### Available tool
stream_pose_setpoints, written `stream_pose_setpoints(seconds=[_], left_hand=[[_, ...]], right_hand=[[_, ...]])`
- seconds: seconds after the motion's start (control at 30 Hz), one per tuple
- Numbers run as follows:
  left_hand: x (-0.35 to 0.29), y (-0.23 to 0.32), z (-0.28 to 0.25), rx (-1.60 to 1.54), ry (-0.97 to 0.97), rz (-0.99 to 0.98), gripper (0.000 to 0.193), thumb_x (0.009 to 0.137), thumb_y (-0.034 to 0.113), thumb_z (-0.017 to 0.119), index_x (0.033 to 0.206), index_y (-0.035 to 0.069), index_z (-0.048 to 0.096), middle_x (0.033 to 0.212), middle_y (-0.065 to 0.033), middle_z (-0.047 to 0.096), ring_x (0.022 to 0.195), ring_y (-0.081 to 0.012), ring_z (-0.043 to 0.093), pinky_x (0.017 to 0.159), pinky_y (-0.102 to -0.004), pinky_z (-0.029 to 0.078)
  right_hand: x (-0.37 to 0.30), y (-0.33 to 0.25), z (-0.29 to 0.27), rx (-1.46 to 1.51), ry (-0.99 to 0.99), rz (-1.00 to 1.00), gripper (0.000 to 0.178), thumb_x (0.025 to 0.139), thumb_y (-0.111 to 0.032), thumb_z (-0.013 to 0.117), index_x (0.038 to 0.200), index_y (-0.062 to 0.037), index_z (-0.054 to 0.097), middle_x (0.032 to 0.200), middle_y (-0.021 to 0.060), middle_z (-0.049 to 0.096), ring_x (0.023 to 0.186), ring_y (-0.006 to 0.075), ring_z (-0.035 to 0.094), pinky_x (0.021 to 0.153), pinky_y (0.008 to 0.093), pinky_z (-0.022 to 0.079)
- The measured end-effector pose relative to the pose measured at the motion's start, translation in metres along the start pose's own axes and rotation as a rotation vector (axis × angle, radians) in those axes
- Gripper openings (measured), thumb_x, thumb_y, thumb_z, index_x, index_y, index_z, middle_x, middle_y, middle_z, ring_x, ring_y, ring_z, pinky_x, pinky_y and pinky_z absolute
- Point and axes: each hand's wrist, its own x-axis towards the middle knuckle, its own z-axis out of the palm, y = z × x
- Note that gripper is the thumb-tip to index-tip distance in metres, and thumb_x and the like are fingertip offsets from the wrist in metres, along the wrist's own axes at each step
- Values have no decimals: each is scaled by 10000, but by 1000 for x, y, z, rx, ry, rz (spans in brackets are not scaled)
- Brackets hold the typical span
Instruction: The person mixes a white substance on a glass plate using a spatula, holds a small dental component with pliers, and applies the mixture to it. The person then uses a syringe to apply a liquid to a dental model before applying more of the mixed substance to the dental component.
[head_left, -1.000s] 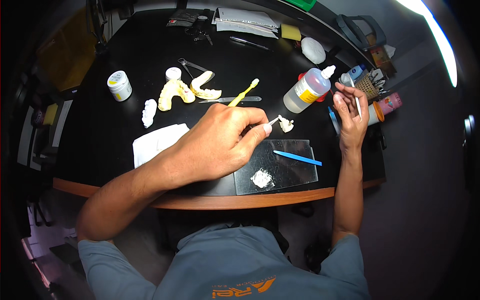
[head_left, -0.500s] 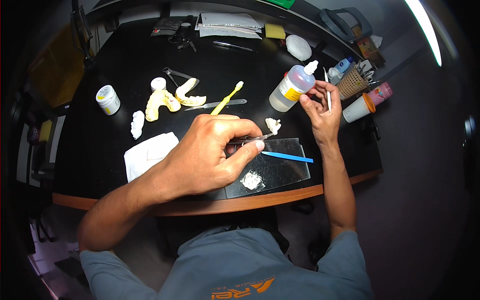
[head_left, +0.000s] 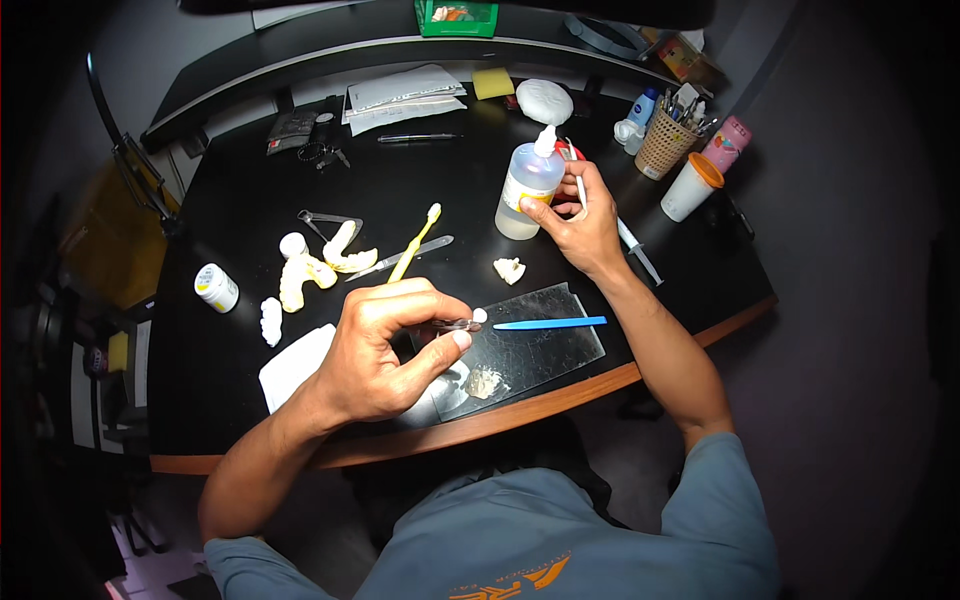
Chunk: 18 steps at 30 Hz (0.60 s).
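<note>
Left hand [head_left: 385, 350] pinches tweezers [head_left: 455, 324]; right hand [head_left: 580, 222] grips clear yellow-labelled bottle [head_left: 528, 185] and thin tool.

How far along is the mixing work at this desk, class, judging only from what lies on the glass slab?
Done: a small powder pile lies on the glass slab, the blue spatula beside it. In hand: the left hand holds tweezers gripping a small white piece; the right hand holds a thin tool against the liquid bottle. Left: the pile looks unmixed.
</note>
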Motion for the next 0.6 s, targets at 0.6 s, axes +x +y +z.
stream_pose_setpoints(seconds=[0.6], left_hand=[[-2, 0, -9, -86, -79, -111, 164, 964, 111, 659, 978, -41, 720, 861, -119, 702, 744, -164, 667, 695, -298, 518]], right_hand=[[1, -13, -6, 10, 165, -132, 675, 825, -369, 935, 1242, 19, 573, 1145, 174, 719, 983, 225, 702, 877, 377, 575]])
